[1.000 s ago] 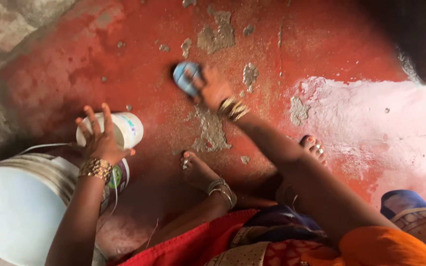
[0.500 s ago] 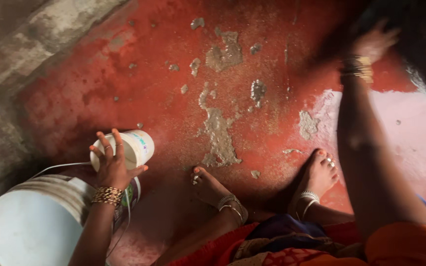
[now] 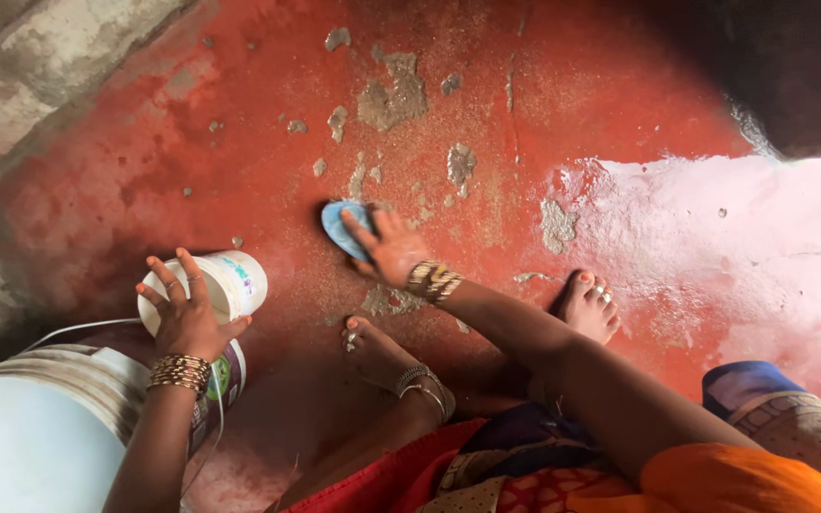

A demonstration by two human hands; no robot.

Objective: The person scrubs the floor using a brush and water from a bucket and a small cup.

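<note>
My right hand point(image 3: 393, 249) presses a blue scrubbing pad point(image 3: 344, 228) flat on the wet red floor point(image 3: 239, 152), fingers curled over the pad. My left hand point(image 3: 185, 313) rests on the rim of a small white plastic cup point(image 3: 225, 280) that lies tilted on its side on the floor, fingers spread over its mouth. Both wrists wear gold bangles. My two bare feet point(image 3: 382, 351) stand on the floor just below the pad, one near the cup and one to the right.
A large white bucket point(image 3: 40, 427) with a wire handle stands at the bottom left beside the cup. A grey concrete edge point(image 3: 11, 85) runs along the upper left. The floor has grey chipped patches point(image 3: 391, 95) and a pale soapy area point(image 3: 715, 247) at right.
My right hand swung up to the upper right half a second ago and has come back down onto the floor with the blue pad. My left hand stayed on the cup.
</note>
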